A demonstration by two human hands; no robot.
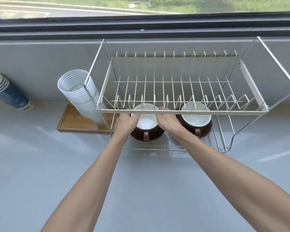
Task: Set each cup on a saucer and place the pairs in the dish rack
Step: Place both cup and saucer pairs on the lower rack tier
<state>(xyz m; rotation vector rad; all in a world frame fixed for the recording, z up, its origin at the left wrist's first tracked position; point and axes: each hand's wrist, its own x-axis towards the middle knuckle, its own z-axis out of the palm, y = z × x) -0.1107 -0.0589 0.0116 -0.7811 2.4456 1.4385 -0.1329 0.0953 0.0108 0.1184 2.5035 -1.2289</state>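
A two-tier white wire dish rack (182, 112) stands on the grey counter. On its lower shelf sit two brown cups with white insides, each on a brown saucer. My left hand (126, 122) and my right hand (167, 123) grip the left cup (146, 124) by its two sides, handle facing me. Its saucer (151, 139) shows only as a dark edge beneath it. The right cup (196, 120) rests alone on its saucer (207, 131), handle toward me. The upper tier partly hides both cups' far rims.
A stack of clear plastic cups (79, 92) leans on a wooden tray (74, 123) left of the rack. A stack of blue paper cups (8, 92) lies further left. A grey wall and window sill run behind the rack.
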